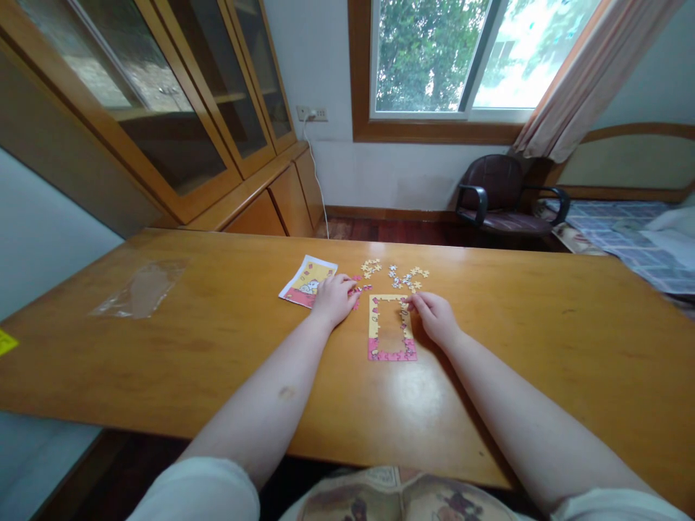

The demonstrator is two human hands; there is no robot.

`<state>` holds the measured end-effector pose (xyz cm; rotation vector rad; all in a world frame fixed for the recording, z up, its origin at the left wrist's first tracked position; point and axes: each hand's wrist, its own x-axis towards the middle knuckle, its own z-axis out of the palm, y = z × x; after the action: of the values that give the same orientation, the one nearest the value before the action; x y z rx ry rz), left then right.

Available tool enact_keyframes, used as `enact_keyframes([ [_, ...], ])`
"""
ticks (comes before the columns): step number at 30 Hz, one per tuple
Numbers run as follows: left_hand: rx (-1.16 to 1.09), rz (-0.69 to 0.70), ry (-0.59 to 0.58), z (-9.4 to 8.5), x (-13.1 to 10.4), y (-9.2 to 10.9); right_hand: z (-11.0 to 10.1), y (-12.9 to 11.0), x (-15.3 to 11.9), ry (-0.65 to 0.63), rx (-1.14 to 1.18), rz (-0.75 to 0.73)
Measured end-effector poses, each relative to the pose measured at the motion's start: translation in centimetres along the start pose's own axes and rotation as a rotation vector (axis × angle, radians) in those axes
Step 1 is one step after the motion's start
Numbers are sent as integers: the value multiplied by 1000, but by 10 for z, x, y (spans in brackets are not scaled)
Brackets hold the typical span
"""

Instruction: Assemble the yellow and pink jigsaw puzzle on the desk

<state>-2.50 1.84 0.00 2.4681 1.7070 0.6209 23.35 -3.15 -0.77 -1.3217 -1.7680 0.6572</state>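
A rectangular puzzle border (392, 356), yellow above and pink below, lies on the wooden table with a hollow middle. My right hand (434, 315) is at its upper right corner, fingertips pinched; whatever is between them is too small to make out. My left hand (335, 298) rests over the right edge of a picture sheet (305, 278), its fingers bent beside small pink pieces (357, 298). Beyond the border lie loose yellow pieces (371, 267), whitish-blue pieces (399, 278) and more yellow pieces (418, 275).
A clear plastic bag (142, 289) lies on the left of the table (244, 340). A yellow item (6, 341) shows at the far left edge. Behind the table stand a glass-door cabinet (217, 174), an armchair (496, 192) and a bed (624, 228).
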Motion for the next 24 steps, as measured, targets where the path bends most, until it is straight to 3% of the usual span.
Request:
enact_keyframes([
  [24, -62, -88, -22, 2, 5, 2, -1, 0, 0, -8, 2, 0],
])
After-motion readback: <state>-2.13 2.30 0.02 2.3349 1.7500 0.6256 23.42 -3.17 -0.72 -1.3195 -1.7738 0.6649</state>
